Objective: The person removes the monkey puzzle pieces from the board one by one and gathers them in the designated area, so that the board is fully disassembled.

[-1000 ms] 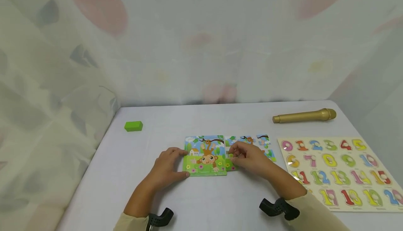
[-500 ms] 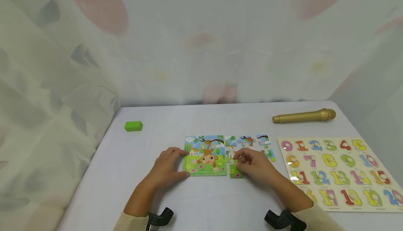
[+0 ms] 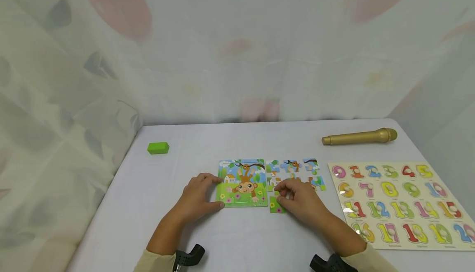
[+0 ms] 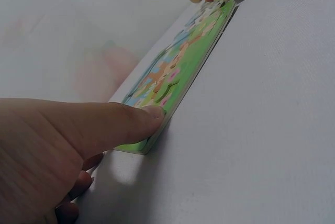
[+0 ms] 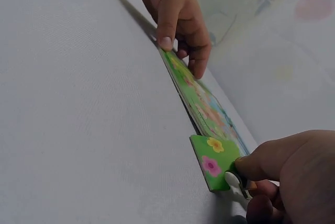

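A square monkey puzzle board [image 3: 243,183] lies flat in the head view, with my left hand [image 3: 196,198] at its left side. The thumb touches its near left corner, and a forefinger reaches its left edge. Just beyond the board's near right corner, my right hand [image 3: 302,200] pinches a green puzzle piece [image 3: 277,206]. Yellow and pink flowers on that piece [image 5: 212,158] show clearly in the right wrist view. Behind the right hand, more puzzle pieces [image 3: 292,166] lie in rows, partly covered by the fingers.
To the right is a cream number board [image 3: 400,206] with coloured numerals. A gold toy microphone [image 3: 359,136] lies behind it. Towards the back left sits a green block [image 3: 158,148]. Patterned cloth [image 3: 237,49] rises behind the white table.
My right hand has drawn the green flowered piece away from the other pieces, towards the near side, uncovering some of them. My left hand stays at the board's edge.
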Action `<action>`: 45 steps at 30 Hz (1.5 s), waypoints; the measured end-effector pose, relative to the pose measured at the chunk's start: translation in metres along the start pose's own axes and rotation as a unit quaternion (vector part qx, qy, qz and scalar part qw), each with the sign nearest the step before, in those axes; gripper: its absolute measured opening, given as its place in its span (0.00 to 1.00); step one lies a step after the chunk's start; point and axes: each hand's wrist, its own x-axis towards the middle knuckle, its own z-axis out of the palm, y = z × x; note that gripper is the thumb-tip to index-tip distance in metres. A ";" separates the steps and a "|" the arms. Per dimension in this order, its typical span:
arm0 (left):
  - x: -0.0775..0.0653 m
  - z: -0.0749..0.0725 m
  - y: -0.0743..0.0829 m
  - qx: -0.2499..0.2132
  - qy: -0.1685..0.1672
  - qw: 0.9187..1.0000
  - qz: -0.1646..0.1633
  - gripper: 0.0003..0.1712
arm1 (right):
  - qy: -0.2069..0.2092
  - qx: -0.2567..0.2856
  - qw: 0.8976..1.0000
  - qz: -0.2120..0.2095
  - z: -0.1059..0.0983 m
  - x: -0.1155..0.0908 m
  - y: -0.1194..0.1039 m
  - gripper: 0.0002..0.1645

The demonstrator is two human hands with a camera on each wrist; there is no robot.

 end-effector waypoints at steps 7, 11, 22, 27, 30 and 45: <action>-0.001 0.000 0.002 0.005 0.001 1.000 -0.005 0.37 | 0.004 -0.036 0.999 -0.012 0.002 0.000 0.001 0.11; -0.001 -0.001 0.005 0.009 0.001 1.000 -0.007 0.37 | 0.008 -0.062 0.998 -0.028 0.004 0.000 0.002 0.12; 0.000 -0.005 0.007 0.022 0.004 1.000 -0.001 0.37 | 0.014 -0.071 0.996 -0.043 0.007 0.001 0.005 0.12; 0.001 -0.007 0.010 0.047 0.003 0.999 0.007 0.37 | 0.007 -0.053 0.998 -0.038 0.003 0.002 0.002 0.10; 0.001 -0.009 0.012 0.048 -0.002 0.999 0.008 0.37 | 0.002 -0.035 0.999 -0.040 -0.003 0.004 -0.003 0.08; 0.018 -0.003 0.023 -0.005 -0.034 0.997 0.070 0.42 | -0.083 0.022 0.996 -0.036 -0.002 0.041 -0.019 0.09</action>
